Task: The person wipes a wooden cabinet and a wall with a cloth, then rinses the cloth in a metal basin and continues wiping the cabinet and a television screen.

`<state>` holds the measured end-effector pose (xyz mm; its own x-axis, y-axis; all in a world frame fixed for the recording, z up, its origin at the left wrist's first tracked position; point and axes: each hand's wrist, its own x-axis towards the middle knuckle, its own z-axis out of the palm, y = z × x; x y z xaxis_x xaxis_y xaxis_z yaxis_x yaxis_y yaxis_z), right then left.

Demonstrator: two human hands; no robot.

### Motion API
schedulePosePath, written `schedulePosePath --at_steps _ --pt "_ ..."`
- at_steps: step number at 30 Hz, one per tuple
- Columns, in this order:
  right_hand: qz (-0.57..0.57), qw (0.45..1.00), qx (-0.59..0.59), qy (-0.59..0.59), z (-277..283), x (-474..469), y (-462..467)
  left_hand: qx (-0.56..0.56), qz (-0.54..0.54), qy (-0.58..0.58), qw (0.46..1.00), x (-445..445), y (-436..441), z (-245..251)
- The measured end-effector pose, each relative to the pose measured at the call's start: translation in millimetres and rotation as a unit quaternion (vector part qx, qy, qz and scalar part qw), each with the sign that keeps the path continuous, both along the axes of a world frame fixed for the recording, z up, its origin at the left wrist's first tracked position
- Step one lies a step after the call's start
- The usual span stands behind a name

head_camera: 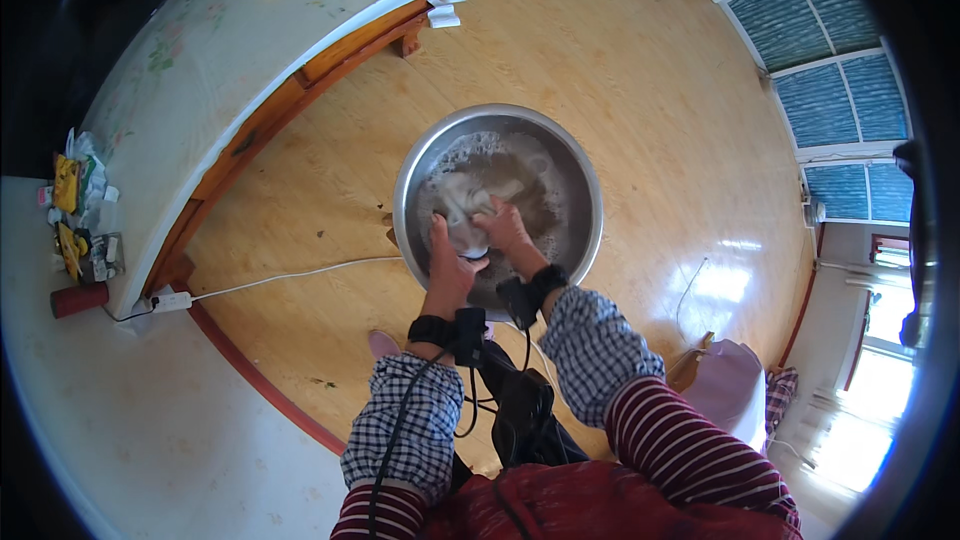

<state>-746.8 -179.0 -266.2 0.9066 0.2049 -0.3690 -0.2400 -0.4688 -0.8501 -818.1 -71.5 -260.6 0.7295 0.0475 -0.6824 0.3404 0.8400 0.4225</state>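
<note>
A round metal basin [577, 165] stands in front of me, holding murky, soapy water with foam along its edge. Bunched in the water at the basin's left-centre is a light-coloured wet cloth [459, 195]. My left hand [450, 262] grips the near left part of the cloth, thumb pointing away from me. From the right, my right hand [508, 231] has its fingers closed on the cloth's folds. The two hands are close together, and part of the fingers is hidden by cloth and water. Both wrists carry black straps with small devices and cables.
A cloth-covered wooden table [300, 82] curves along the left. A white cable [300, 272] runs over the wooden floor from a power strip [172, 301] to the basin's left side. Packets and small items [82, 217] lie at far left. A pink-covered object [726, 390] stands at lower right.
</note>
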Motion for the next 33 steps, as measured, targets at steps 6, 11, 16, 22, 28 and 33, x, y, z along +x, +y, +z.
schedulePosePath --at_steps 6,11,16,22,28,33 --pt "0.167 0.968 -0.105 -0.158 73 -47 21 -0.094 0.041 -0.162 0.981 -9 11 2" --pt "0.205 0.904 -0.207 -0.312 81 -48 37 -0.160 0.037 -0.135 0.977 -14 3 -27" --pt "0.269 0.848 -0.358 -0.285 53 -12 31 -0.261 0.063 0.004 0.963 13 -15 -40" --pt "0.153 0.835 -0.454 -0.269 -2 39 -26 -0.160 -0.027 0.043 0.986 13 -14 -12" --pt "-0.007 0.945 -0.300 -0.128 -21 6 -38 -0.062 -0.019 0.130 0.989 9 0 3" --pt "0.073 0.997 -0.022 0.012 42 -32 -5 -0.128 -0.012 -0.035 0.991 9 9 3"
